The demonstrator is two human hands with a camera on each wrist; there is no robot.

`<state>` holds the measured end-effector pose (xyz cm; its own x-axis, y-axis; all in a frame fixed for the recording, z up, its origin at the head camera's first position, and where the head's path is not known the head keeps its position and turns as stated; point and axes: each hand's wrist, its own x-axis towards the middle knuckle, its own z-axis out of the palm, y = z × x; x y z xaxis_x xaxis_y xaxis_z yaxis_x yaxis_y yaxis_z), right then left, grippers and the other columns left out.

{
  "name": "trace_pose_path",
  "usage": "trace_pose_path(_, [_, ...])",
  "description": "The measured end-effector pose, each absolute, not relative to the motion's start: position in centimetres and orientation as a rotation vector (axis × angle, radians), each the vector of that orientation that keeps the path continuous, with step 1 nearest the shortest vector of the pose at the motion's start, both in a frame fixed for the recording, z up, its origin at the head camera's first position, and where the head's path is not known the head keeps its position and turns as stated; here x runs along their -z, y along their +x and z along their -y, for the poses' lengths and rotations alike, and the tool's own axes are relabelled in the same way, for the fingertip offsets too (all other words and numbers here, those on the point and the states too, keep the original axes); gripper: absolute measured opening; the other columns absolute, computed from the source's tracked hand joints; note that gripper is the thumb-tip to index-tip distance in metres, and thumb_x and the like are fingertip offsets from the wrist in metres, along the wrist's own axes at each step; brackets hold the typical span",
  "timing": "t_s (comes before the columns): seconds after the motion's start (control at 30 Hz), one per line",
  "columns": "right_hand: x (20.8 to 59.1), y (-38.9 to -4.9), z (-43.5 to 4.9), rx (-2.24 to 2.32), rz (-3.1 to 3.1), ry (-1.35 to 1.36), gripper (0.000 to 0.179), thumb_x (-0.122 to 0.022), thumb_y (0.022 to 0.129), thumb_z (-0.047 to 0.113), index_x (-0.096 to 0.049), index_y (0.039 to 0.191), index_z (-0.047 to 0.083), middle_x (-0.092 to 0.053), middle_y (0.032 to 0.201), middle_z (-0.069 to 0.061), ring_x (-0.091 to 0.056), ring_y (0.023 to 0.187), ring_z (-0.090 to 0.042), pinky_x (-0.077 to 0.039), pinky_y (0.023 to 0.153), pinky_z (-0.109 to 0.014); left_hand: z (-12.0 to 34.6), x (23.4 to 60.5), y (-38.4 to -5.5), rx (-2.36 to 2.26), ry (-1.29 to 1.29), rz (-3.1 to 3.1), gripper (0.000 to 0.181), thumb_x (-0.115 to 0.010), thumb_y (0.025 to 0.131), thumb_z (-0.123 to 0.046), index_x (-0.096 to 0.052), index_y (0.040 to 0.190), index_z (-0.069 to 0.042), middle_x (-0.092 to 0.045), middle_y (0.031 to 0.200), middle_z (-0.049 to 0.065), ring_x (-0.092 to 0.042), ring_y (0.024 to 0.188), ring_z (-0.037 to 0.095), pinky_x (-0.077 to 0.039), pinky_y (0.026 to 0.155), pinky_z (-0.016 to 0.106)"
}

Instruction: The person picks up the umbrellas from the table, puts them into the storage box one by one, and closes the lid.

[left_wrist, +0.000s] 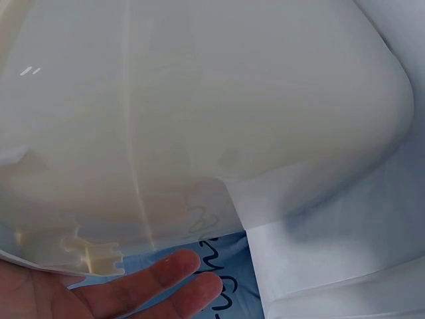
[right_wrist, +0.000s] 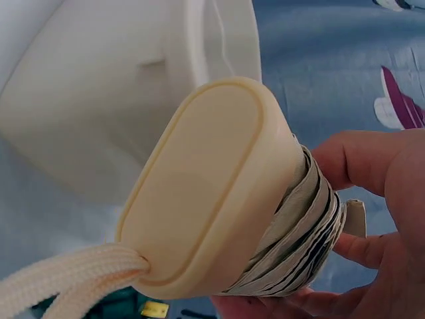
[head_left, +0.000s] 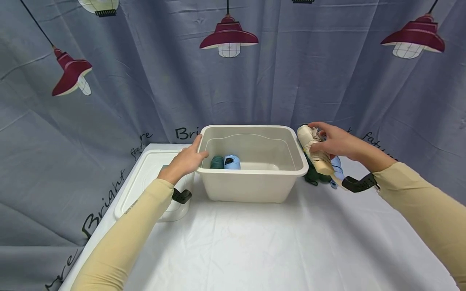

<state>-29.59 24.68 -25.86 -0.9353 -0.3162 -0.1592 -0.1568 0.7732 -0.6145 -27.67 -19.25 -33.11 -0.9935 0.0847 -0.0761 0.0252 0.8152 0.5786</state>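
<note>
My right hand (head_left: 336, 139) is curled round a folded beige umbrella (head_left: 310, 140), thumb on one side and fingers on the other, spread only as wide as the roll. I have it tilted just beside the right end of a white bin (head_left: 247, 186), outside the rim. My left hand (head_left: 183, 162) rests at the bin's left rim, thumb by the edge, the fingers I can see lying loose and nearly straight along the outside.

On the curtain (head_left: 309, 72) behind, I can read "Bright" in black script, the other words being partly creased or covered. A yellow label (right_wrist: 155, 310) below the umbrella is too small to read, as is the lettering on my left sleeve (head_left: 138, 218).

The umbrella's handle (right_wrist: 192, 186) is smooth plastic, a flattened oval at its end, with a braided cord strap (right_wrist: 80, 276); its cloth is wound in wrinkled layers. The bin is smooth plastic with rounded corners, and a dark green roll (head_left: 217, 162) and a light blue roll (head_left: 232, 163) sit side by side inside. On the cloth-covered desk (head_left: 255, 242), a dark green bundle (head_left: 312, 174) and a light blue bundle (head_left: 337, 167) lie to the right, a pale lid (head_left: 145, 173) to the left.
</note>
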Motion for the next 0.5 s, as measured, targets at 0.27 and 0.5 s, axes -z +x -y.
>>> trace_pose_path(0.27, [25.0, -30.4, -22.1, 0.899, -2.699, -0.397, 0.083, -0.068, 0.093, 0.025, -0.021, 0.160, 0.013, -0.040, 0.139, -0.027, -0.058, 0.105, -0.037, -0.057, 0.069, -0.042, 19.2, 33.1, -27.8, -0.915, 0.072, -2.885, 0.078, -0.040, 0.100, -0.047, 0.004, 0.163, -0.034, -0.036, 0.161, 0.018, -0.045, 0.140, 0.039, -0.036, 0.110, 0.061])
trace_pose_path(0.5, [24.2, -31.3, -19.6, 0.872, -2.679, -0.404, 0.082, -0.068, 0.092, 0.026, -0.023, 0.159, 0.013, -0.047, 0.132, -0.024, -0.061, 0.104, -0.035, -0.058, 0.069, -0.041, 19.0, 33.0, -27.6, -0.918, 0.055, -2.887, 0.078, -0.040, 0.100, -0.046, 0.003, 0.163, -0.033, -0.035, 0.161, 0.017, -0.046, 0.139, 0.040, -0.037, 0.110, 0.062])
